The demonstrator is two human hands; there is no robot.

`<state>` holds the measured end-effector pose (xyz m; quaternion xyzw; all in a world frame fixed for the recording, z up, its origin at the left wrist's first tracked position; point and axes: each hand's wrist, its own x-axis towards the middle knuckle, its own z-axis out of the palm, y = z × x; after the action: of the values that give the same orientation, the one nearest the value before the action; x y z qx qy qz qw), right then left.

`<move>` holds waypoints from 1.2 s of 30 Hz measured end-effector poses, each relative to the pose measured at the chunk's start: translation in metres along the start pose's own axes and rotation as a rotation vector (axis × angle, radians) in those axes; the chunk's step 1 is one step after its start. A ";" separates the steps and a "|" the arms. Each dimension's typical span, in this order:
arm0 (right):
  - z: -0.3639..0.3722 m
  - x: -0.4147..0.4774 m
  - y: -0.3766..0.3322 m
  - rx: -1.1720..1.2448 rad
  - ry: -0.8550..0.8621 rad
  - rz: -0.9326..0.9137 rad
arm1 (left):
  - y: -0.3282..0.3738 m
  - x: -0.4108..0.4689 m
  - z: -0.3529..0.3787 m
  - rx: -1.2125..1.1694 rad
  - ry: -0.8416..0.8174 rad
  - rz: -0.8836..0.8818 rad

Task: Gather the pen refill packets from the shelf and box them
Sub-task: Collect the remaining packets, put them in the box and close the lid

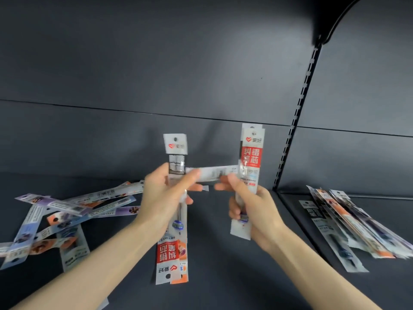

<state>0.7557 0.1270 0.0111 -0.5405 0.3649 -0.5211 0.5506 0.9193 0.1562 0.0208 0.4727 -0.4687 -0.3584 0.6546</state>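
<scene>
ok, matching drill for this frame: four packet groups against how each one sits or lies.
1. left bundle, in left hand
2. right bundle, in right hand
3. left pile
4. right pile

A. fanned out beyond the slotted post
B. red label upright, near the top
C. scattered criss-cross on the shelf
D. red label upside down, near the bottom

Pairs: 1-D, 2-B, 3-C, 4-A

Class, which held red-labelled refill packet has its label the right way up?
The upright packet in the right hand: its red label reads correctly. The inverted packet in the left hand hangs label-down.
</scene>
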 end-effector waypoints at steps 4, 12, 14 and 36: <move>0.004 0.000 -0.003 0.108 -0.075 0.049 | -0.003 -0.009 0.008 0.149 -0.215 0.059; -0.002 0.003 -0.005 0.121 0.021 0.095 | 0.002 -0.005 0.005 0.109 -0.269 0.059; -0.001 0.001 -0.007 0.110 -0.068 0.112 | 0.002 -0.001 0.003 0.032 -0.171 0.040; -0.002 -0.008 0.007 0.016 -0.354 0.150 | -0.002 0.006 -0.007 -0.002 -0.265 -0.009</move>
<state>0.7533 0.1330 0.0027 -0.5908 0.2975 -0.3780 0.6478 0.9281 0.1519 0.0195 0.4226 -0.5484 -0.4213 0.5859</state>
